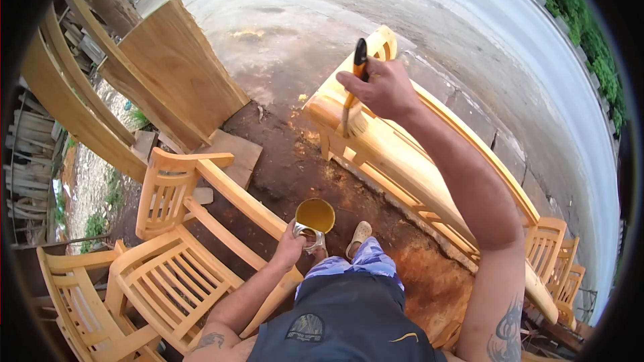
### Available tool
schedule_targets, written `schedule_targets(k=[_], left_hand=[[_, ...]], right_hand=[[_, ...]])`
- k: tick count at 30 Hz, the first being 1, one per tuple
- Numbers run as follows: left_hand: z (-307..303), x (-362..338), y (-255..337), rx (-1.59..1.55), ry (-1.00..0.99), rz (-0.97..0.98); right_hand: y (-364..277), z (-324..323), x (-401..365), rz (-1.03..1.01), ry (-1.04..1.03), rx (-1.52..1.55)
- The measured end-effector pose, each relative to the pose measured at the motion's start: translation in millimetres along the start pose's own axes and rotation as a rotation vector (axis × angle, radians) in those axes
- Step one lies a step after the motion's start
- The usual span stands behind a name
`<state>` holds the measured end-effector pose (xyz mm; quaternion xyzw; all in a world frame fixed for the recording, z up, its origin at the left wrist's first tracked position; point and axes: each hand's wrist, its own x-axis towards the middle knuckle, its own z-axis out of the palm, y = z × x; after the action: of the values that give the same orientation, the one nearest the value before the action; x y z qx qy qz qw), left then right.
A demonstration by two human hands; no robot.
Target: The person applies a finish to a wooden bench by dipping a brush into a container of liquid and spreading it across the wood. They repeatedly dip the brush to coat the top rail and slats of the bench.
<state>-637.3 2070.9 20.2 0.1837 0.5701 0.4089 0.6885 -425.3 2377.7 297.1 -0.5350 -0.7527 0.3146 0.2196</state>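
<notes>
My right hand [384, 88] is closed around a paintbrush [359, 60] with a black and orange handle, held upright with its bristles down. Those bristles are right at the seat of a long pale wooden bench [396, 161], near its far end. Lower down, in front of my body, my left hand [290, 247] grips the silvery handle of a mug [297, 218]. Amber, varnish-like liquid shows inside it. Just left of that hand run the long rails of a wooden frame [235, 194].
Slatted wooden chairs [178, 278] crowd the left side, and more chairs [545, 245] stand at the lower right. Behind on the left lean a broad wooden board [181, 70] and curved planks [84, 107]. Stained dirt [288, 154] lies between chairs and bench; a road [537, 47] runs beyond.
</notes>
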Motion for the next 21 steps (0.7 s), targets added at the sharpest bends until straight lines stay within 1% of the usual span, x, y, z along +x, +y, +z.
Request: schedule_targets(k=[2, 5, 8, 9, 12, 14, 16, 18, 21], left_hand=[[10, -5, 1, 0.021, 0.036, -0.005], [26, -21, 1, 0.010, 0.118, 0.040], [49, -46, 20, -0.028, 0.149, 0.046], [57, -51, 23, -0.033, 0.196, 0.044], [70, -60, 28, -0.070, 0.237, 0.070], [75, -62, 25, -0.060, 0.252, 0.084], [80, -66, 31, -0.058, 0.267, 0.094], [85, -69, 38, -0.037, 0.260, 0.070], [89, -68, 41, -0.019, 0.258, 0.049]], right_hand=[[-15, 24, 34, -0.110, -0.013, -0.025], [-14, 42, 82, -0.244, 0.175, 0.024], [-14, 15, 80, -0.302, 0.281, 0.153], [-5, 11, 74, -0.287, 0.306, 0.193], [47, 16, 44, -0.061, 0.083, 0.196], [76, 0, 5, 0.028, 0.066, 0.226], [102, -32, -32, 0.070, 0.046, 0.242], [117, -70, -59, 0.105, -0.002, 0.155], [110, -94, -48, 0.115, -0.074, 0.175]])
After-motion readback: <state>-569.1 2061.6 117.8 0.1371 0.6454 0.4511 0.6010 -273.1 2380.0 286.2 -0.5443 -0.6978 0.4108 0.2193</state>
